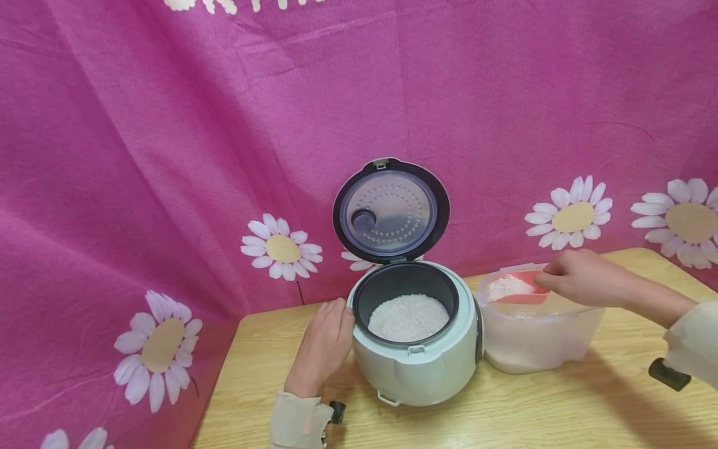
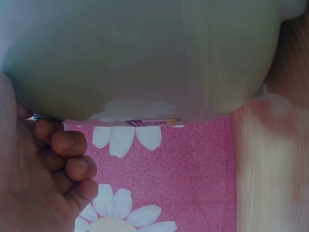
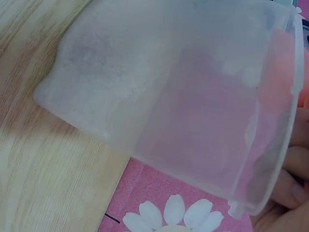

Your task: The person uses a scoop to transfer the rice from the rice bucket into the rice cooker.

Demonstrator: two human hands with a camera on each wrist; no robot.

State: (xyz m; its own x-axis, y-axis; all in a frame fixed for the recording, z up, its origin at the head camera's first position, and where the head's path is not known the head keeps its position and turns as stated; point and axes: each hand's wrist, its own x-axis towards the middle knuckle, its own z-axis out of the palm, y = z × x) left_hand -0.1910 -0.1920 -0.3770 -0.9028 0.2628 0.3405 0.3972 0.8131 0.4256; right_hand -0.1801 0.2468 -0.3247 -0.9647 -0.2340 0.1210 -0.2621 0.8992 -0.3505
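Observation:
A pale green rice cooker [image 1: 417, 374] stands with its lid [image 1: 392, 212] raised. White rice [image 1: 409, 317] lies in its dark inner pot [image 1: 367, 298]. My left hand [image 1: 325, 337] holds the cooker's left rim; in the left wrist view, the curled fingers [image 2: 72, 142] are against the cooker's side [image 2: 145, 58]. With my right hand [image 1: 589, 277] I grip a coral-pink scoop [image 1: 524, 298] by its handle end. White rice [image 1: 509, 285] fills the scoop, which is at the mouth of a translucent plastic bin [image 1: 538, 343]. The right wrist view shows the scoop blurred through the bin wall [image 3: 203, 106].
The bin stands close against the cooker's right side on a light wooden table [image 1: 258, 362]. Behind both hangs a magenta cloth [image 1: 280, 125] with white daisies, near the table's back edge. The open lid rises just in front of the cloth.

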